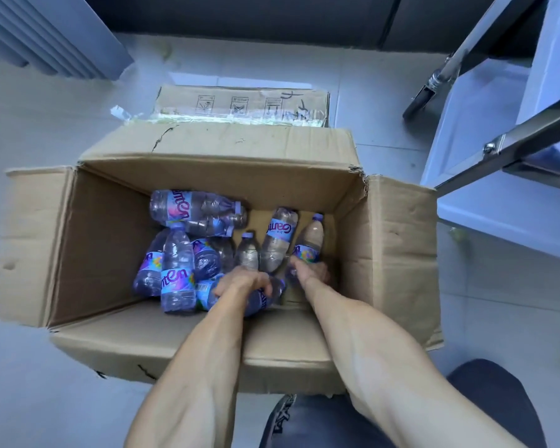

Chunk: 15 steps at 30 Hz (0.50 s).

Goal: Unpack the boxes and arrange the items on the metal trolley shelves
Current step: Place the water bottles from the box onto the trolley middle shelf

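Note:
An open cardboard box (110, 227) stands on the floor below me with several small water bottles (178, 270) lying loose in its bottom, clear with purple and blue labels. My left hand (243, 282) is down inside the box, closed over a bottle lying on its side (262, 302). My right hand (311, 271) grips the lower part of another bottle (311, 242) that leans toward the box's right wall. The metal trolley (530, 137) stands to the right, its steel frame and a pale shelf in view.
A flattened cardboard box (240, 105) lies on the floor beyond the open one. A trolley castor (424, 98) rests on the tiles at upper right. A ribbed grey panel (46, 37) is at upper left. My knee and shoe (304, 421) are at the bottom.

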Each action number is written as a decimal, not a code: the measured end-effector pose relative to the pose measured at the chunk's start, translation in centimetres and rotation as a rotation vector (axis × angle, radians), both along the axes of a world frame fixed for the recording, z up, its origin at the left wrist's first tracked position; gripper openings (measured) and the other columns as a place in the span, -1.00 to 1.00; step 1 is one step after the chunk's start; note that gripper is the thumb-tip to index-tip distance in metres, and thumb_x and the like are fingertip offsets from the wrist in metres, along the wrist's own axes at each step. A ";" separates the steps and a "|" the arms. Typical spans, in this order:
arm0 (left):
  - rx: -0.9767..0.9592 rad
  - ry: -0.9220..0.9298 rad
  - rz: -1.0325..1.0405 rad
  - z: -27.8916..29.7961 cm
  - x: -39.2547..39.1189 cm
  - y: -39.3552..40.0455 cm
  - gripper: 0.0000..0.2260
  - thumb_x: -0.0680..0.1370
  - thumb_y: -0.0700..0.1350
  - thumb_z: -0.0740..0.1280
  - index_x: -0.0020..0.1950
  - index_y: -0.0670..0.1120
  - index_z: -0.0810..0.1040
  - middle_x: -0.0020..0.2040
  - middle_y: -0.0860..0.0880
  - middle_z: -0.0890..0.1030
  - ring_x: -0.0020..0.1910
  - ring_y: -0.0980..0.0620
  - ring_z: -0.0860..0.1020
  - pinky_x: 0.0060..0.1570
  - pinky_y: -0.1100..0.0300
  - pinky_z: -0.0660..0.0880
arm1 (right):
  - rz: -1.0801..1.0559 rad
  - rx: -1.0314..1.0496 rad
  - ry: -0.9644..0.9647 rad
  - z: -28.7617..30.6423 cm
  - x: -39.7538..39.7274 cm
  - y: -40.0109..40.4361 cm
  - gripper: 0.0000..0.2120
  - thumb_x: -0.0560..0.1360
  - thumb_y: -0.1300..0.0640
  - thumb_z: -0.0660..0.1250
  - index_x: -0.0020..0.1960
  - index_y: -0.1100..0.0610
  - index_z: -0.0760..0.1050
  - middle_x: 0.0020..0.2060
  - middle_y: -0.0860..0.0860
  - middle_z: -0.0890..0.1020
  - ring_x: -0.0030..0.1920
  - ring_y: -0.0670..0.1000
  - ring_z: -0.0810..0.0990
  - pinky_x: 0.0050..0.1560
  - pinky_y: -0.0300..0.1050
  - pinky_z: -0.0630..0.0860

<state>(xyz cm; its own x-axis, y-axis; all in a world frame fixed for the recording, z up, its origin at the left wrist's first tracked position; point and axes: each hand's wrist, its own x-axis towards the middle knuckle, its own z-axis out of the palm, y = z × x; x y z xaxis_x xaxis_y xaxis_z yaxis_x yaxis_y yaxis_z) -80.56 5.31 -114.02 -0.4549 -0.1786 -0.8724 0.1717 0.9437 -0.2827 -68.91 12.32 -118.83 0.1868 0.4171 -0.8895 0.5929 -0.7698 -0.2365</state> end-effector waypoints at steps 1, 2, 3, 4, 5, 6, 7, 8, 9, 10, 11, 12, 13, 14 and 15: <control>0.063 -0.001 0.079 -0.4 0.1 -0.3 -0.32 -0.03 0.09 0.52 0.05 -0.09 0.57 0.04 -0.10 0.66 -0.04 -0.10 0.64 0.00 0.08 0.57 | -0.080 0.009 0.034 0.5 -0.2 -0.2 -0.37 0.17 -0.11 0.55 0.13 0.20 0.58 0.03 0.10 0.66 0.06 0.08 0.64 0.01 -0.14 0.57; 0.127 -0.018 0.218 -0.5 0.7 -0.5 -0.42 0.05 0.09 0.49 0.00 -0.12 0.57 0.00 -0.12 0.67 -0.14 -0.09 0.64 -0.12 0.13 0.58 | -0.162 0.015 0.086 0.8 -0.4 -0.4 -0.31 0.09 -0.13 0.55 0.12 0.21 0.59 -0.01 0.11 0.67 -0.01 0.08 0.67 -0.02 -0.10 0.61; 0.208 -0.067 0.357 -0.5 1.5 -0.5 -0.54 0.18 0.05 0.45 -0.02 -0.16 0.57 -0.04 -0.14 0.66 -0.23 -0.08 0.62 -0.25 0.17 0.56 | -0.223 0.035 0.134 0.6 -0.4 -0.5 -0.24 0.00 -0.15 0.54 0.12 0.22 0.59 -0.04 0.12 0.68 -0.07 0.08 0.68 -0.05 -0.03 0.64; 0.278 -0.118 0.496 -0.9 2.2 -0.4 -0.62 0.29 0.02 0.40 0.00 -0.19 0.57 -0.07 -0.15 0.65 -0.28 -0.08 0.60 -0.31 0.18 0.53 | -0.257 0.068 0.164 -0.1 -0.4 -0.6 -0.18 -0.07 -0.16 0.52 0.11 0.23 0.59 -0.06 0.13 0.69 -0.12 0.10 0.70 -0.09 0.03 0.66; 0.349 -0.120 0.582 -1.8 3.0 -0.4 -0.61 0.32 0.01 0.37 0.04 -0.20 0.58 -0.09 -0.16 0.65 -0.29 -0.08 0.61 -0.30 0.15 0.55 | -0.278 0.071 0.189 -0.2 -0.3 -0.6 -0.17 -0.08 -0.17 0.50 0.10 0.25 0.59 -0.07 0.14 0.69 -0.14 0.10 0.70 -0.11 0.04 0.66; 0.406 -0.134 0.648 -2.6 3.5 -0.5 -0.55 0.28 0.04 0.39 0.07 -0.20 0.60 -0.10 -0.16 0.67 -0.26 -0.08 0.64 -0.24 0.11 0.59 | -0.282 0.078 0.214 1.3 -0.3 -0.4 -0.22 -0.01 -0.16 0.51 0.09 0.27 0.59 -0.06 0.13 0.68 -0.12 0.11 0.69 -0.12 0.01 0.65; 0.464 -0.121 0.701 -3.0 4.1 -0.4 -0.45 0.20 0.06 0.43 0.10 -0.20 0.62 -0.12 -0.16 0.69 -0.25 -0.10 0.67 -0.20 0.07 0.61 | -0.278 0.101 0.242 3.7 -0.2 -0.2 -0.30 0.10 -0.14 0.53 0.09 0.28 0.58 -0.05 0.13 0.66 -0.09 0.11 0.68 -0.11 -0.03 0.63; 0.508 -0.152 0.770 -6.9 3.9 -0.9 -0.36 0.10 0.09 0.47 0.12 -0.19 0.63 -0.13 -0.17 0.71 -0.25 -0.12 0.68 -0.20 0.03 0.61 | -0.271 0.130 0.262 5.3 -0.2 0.1 -0.38 0.20 -0.11 0.54 0.09 0.29 0.56 -0.03 0.13 0.64 -0.06 0.11 0.66 -0.09 -0.06 0.60; 0.556 -0.130 0.816 -8.3 4.3 -0.8 -0.27 0.02 0.11 0.50 0.14 -0.19 0.63 -0.12 -0.18 0.71 -0.26 -0.14 0.68 -0.23 -0.01 0.61 | -0.272 0.164 0.283 6.1 0.1 0.5 -0.40 0.27 -0.10 0.53 0.11 0.30 0.54 -0.01 0.14 0.63 -0.03 0.11 0.65 -0.06 -0.07 0.58; 0.592 -0.133 0.864 -11.5 3.9 -0.7 -0.19 -0.02 0.15 0.54 0.17 -0.18 0.62 -0.10 -0.18 0.71 -0.26 -0.15 0.68 -0.24 -0.06 0.61 | -0.259 0.185 0.307 7.0 0.4 0.9 -0.39 0.28 -0.11 0.52 0.13 0.30 0.52 0.00 0.15 0.62 -0.02 0.11 0.64 -0.03 -0.07 0.58; 0.622 -0.097 0.903 -11.1 4.0 -0.3 -0.11 -0.04 0.22 0.57 0.20 -0.18 0.61 -0.06 -0.19 0.71 -0.24 -0.16 0.68 -0.22 -0.15 0.62 | -0.247 0.197 0.349 8.1 0.7 1.0 -0.35 0.26 -0.15 0.52 0.14 0.30 0.51 0.02 0.14 0.61 -0.02 0.10 0.63 0.00 -0.05 0.59; 0.669 -0.065 0.936 -7.8 4.3 0.1 -0.05 -0.05 0.29 0.60 0.21 -0.18 0.59 -0.03 -0.20 0.70 -0.21 -0.16 0.68 -0.15 -0.22 0.63 | -0.244 0.217 0.381 8.8 1.2 1.1 -0.28 0.19 -0.20 0.51 0.13 0.29 0.50 0.03 0.14 0.61 -0.01 0.10 0.64 0.04 -0.01 0.60; 0.752 -0.027 0.993 -4.3 4.7 0.3 -0.08 -0.01 0.33 0.61 0.18 -0.19 0.59 -0.05 -0.20 0.69 -0.19 -0.13 0.68 -0.06 -0.18 0.63 | -0.227 0.236 0.416 9.5 1.8 1.1 -0.23 0.10 -0.25 0.49 0.10 0.28 0.50 0.04 0.15 0.63 -0.01 0.11 0.65 0.06 0.05 0.61; 0.861 -0.019 1.018 -0.1 5.2 0.1 -0.19 0.08 0.30 0.63 0.13 -0.21 0.58 -0.11 -0.20 0.67 -0.19 -0.10 0.67 -0.02 -0.09 0.63 | -0.220 0.245 0.435 10.8 2.3 1.1 -0.24 0.05 -0.27 0.48 0.03 0.26 0.51 0.03 0.17 0.64 -0.03 0.12 0.66 0.05 0.11 0.62; 0.948 0.021 1.043 4.3 6.1 -0.1 -0.32 0.19 0.22 0.63 0.07 -0.21 0.55 -0.15 -0.17 0.63 -0.20 -0.07 0.64 -0.02 -0.02 0.62 | -0.237 0.249 0.491 12.1 2.7 1.0 -0.34 0.08 -0.24 0.49 -0.04 0.23 0.50 -0.01 0.18 0.64 -0.07 0.12 0.67 0.05 0.11 0.62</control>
<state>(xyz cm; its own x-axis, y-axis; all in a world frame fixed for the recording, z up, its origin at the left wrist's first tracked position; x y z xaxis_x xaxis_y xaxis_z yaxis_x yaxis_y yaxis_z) -74.44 5.22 -109.72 -0.4939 0.2065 -0.8446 -0.7110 0.4633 0.5290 -66.20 13.36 -106.77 -0.1084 0.6211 -0.7762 0.1874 -0.7540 -0.6296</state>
